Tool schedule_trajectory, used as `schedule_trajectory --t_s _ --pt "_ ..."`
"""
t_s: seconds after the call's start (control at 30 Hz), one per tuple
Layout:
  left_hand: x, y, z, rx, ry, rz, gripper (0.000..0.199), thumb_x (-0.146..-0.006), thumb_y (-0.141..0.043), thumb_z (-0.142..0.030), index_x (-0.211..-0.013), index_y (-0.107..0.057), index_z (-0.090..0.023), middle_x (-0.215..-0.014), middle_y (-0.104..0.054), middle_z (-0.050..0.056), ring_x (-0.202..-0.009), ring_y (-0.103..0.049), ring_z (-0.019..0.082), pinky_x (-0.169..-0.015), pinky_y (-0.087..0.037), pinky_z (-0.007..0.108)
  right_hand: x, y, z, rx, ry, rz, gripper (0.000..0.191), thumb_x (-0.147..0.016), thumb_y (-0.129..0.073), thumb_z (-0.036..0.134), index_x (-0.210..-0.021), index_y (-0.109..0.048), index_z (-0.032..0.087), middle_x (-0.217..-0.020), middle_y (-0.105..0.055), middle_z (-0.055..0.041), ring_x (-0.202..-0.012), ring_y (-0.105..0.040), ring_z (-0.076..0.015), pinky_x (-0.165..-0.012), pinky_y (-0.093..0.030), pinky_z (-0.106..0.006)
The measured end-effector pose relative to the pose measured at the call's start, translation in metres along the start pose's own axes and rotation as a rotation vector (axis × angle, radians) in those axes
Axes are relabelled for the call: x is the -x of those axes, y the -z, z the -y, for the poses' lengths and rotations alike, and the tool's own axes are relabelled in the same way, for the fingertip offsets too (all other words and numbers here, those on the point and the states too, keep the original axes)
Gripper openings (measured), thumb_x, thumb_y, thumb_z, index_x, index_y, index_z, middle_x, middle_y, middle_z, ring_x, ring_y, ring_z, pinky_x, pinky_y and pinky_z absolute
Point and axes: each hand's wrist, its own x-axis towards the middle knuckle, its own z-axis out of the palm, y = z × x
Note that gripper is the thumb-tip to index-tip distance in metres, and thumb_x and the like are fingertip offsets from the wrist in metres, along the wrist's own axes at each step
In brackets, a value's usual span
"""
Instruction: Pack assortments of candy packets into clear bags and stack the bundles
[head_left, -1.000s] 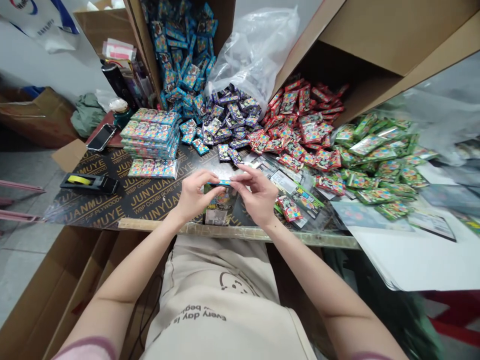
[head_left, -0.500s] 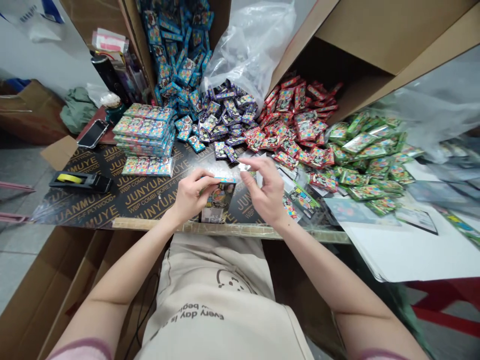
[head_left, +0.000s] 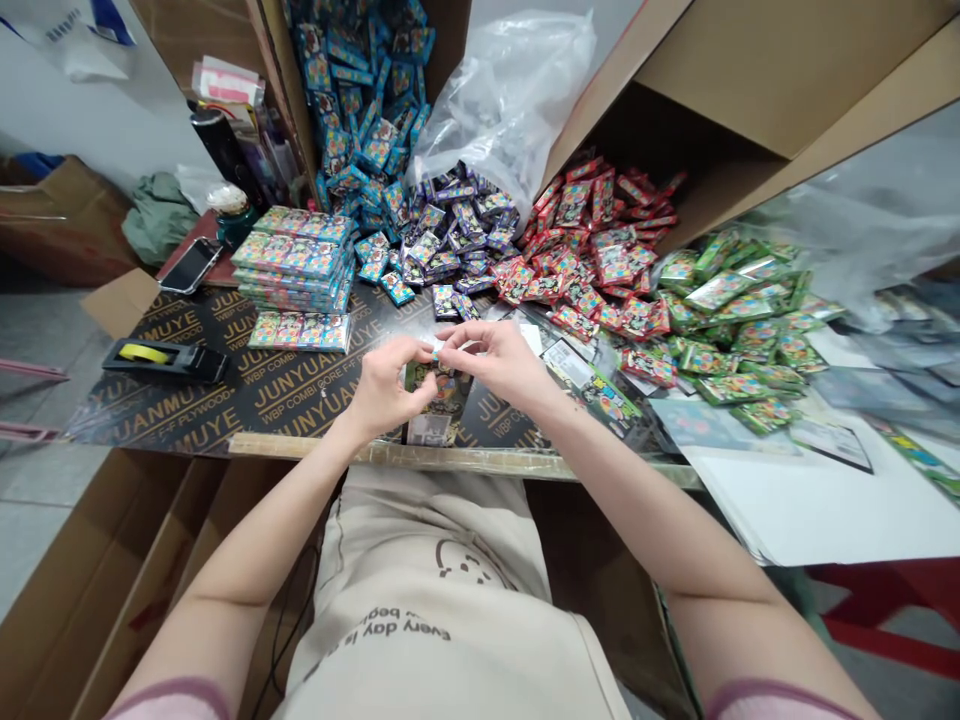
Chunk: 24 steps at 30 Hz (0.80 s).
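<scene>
My left hand [head_left: 391, 388] is closed at a dark printed packet [head_left: 442, 400] near the front edge of the table, its index finger and thumb curled at the packet's top. My right hand [head_left: 501, 362] meets it there, fingertips pinched over a small pale and bluish bit that I cannot make out. Fingers hide most of the packet's upper end. Just beyond the hands lie small purple boxes [head_left: 455, 303]. To the right of my right hand, a flat printed card sleeve [head_left: 600, 395] rests on the table.
Stacked packs [head_left: 294, 265] stand at left, beside a tape dispenser [head_left: 165, 360] and a phone [head_left: 190, 266]. Heaps of blue [head_left: 375, 140], purple [head_left: 469, 215], red [head_left: 600, 250] and green packets [head_left: 742, 320] spread across the back. White sheets [head_left: 810, 500] cover the right side.
My right hand has moved left and down to the top of the packet, its fingers closing from apart to a pinch. My left hand has stayed near the packet.
</scene>
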Motion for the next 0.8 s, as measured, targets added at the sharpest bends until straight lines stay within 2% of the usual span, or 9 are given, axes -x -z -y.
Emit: schedule_trajectory --t_s 0.1,0.2,0.3,0.4,0.5,0.6,0.7,0.73,0.8 --pt "0.000 -0.003 -0.001 -0.013 0.025 -0.017 0.009 -0.072 -0.068 -0.019 -0.077 -0.060 -0.018 -0.083 -0.072 0.005 -0.078 -0.068 0.018 -0.073 -0.052 0.030 -0.001 -0.001 -0.002 0.014 0.025 0.011 0.018 -0.076 -0.068 0.032 -0.070 -0.069 0.015 -0.095 -0.074 -0.0104 -0.083 -0.067 -0.0205 -0.067 -0.048 -0.030" --pt "0.001 -0.008 0.001 -0.025 0.080 -0.059 0.010 -0.076 -0.069 -0.021 -0.072 -0.060 -0.018 -0.080 -0.072 0.003 -0.077 -0.068 0.016 -0.071 -0.052 0.029 0.003 -0.004 -0.001 0.064 0.109 0.001 0.015 -0.077 -0.068 0.029 -0.068 -0.068 0.017 -0.084 -0.073 -0.0066 -0.081 -0.067 -0.0203 -0.072 -0.049 -0.032" --pt "0.000 -0.011 0.002 -0.015 0.105 -0.076 0.010 -0.076 -0.068 -0.016 -0.069 -0.061 -0.019 -0.078 -0.071 0.002 -0.076 -0.068 0.016 -0.070 -0.052 0.028 0.009 -0.012 -0.003 0.061 0.172 -0.115 0.008 -0.077 -0.069 0.027 -0.075 -0.067 0.020 -0.086 -0.072 -0.0044 -0.086 -0.066 -0.0209 -0.079 -0.050 -0.036" --pt "0.000 -0.009 -0.001 -0.003 0.088 -0.083 0.011 -0.075 -0.070 -0.015 -0.069 -0.061 -0.018 -0.077 -0.071 0.002 -0.074 -0.067 0.015 -0.068 -0.051 0.027 0.012 -0.019 -0.008 -0.147 0.102 -0.202 0.027 -0.072 -0.074 0.029 -0.095 -0.061 0.024 -0.087 -0.069 -0.0009 -0.080 -0.066 -0.0180 -0.074 -0.052 -0.033" --pt "0.001 -0.007 -0.006 0.005 0.107 -0.082 0.013 -0.075 -0.073 -0.018 -0.070 -0.061 -0.018 -0.077 -0.070 0.002 -0.073 -0.067 0.015 -0.068 -0.051 0.028 0.009 -0.023 -0.012 -0.414 -0.018 -0.190 0.040 -0.067 -0.076 0.031 -0.098 -0.052 0.026 -0.073 -0.064 0.0043 -0.067 -0.062 -0.0146 -0.064 -0.049 -0.028" --pt "0.009 -0.012 -0.004 0.059 0.236 -0.119 0.016 -0.072 -0.076 -0.021 -0.082 -0.064 -0.019 -0.084 -0.070 0.002 -0.080 -0.067 0.016 -0.073 -0.052 0.028 0.004 -0.026 -0.014 -0.554 -0.116 -0.169 0.041 -0.064 -0.075 0.028 -0.096 -0.049 0.026 -0.065 -0.059 0.0071 -0.059 -0.056 -0.0122 -0.058 -0.044 -0.024" --pt "0.023 -0.018 0.002 0.277 0.448 -0.141 0.050 -0.065 -0.082 -0.027 -0.110 -0.061 -0.021 -0.096 -0.070 0.003 -0.083 -0.069 0.017 -0.074 -0.055 0.029 0.003 -0.028 -0.020 -0.632 -0.257 -0.149 0.041 -0.070 -0.069 0.036 -0.103 -0.047 0.027 -0.066 -0.058 0.0065 -0.059 -0.054 -0.0129 -0.057 -0.043 -0.025" --pt "0.029 -0.017 0.004 0.354 0.511 -0.113 0.052 -0.065 -0.083 -0.029 -0.111 -0.062 -0.021 -0.095 -0.071 0.004 -0.081 -0.070 0.018 -0.072 -0.056 0.030 0.004 -0.027 -0.023 -0.641 -0.286 -0.157 0.040 -0.075 -0.065 0.042 -0.106 -0.046 0.027 -0.069 -0.059 0.0053 -0.062 -0.056 -0.0138 -0.060 -0.045 -0.026" --pt "0.037 -0.007 0.006 0.413 0.586 -0.052 0.035 -0.068 -0.081 -0.032 -0.097 -0.068 -0.019 -0.086 -0.073 0.003 -0.074 -0.070 0.018 -0.070 -0.057 0.032 0.010 -0.020 -0.032 -0.569 -0.254 -0.231 0.039 -0.083 -0.055 0.052 -0.113 -0.046 0.029 -0.083 -0.062 0.0014 -0.074 -0.059 -0.0153 -0.069 -0.048 -0.029"
